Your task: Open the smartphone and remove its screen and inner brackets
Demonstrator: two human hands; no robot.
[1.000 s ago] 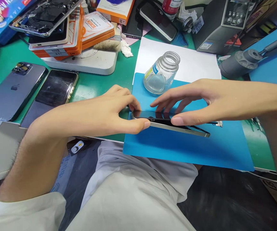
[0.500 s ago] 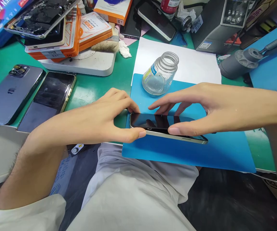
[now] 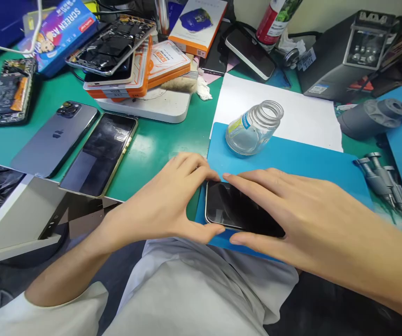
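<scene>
From my head view, I have the glossy black-screened phone with a slim silver frame (image 3: 238,207) on the thin, bright blue rectangular mat (image 3: 309,161), towards its near left part. My left hand (image 3: 175,200) grasps the phone's left end, thumb at the near edge and fingertips at the far corner, probably to steady it by its rim. My right hand (image 3: 288,205) arches over the right end, thumb along the near side; I cannot tell how firmly it grips. The phone lies screen up, its long axis running left to right, the right end slanting slightly nearer; which end is its top I cannot tell. The clear glass screw-necked jar (image 3: 253,130) stands beyond, apart from my fingers, presumably leaving them room.
</scene>
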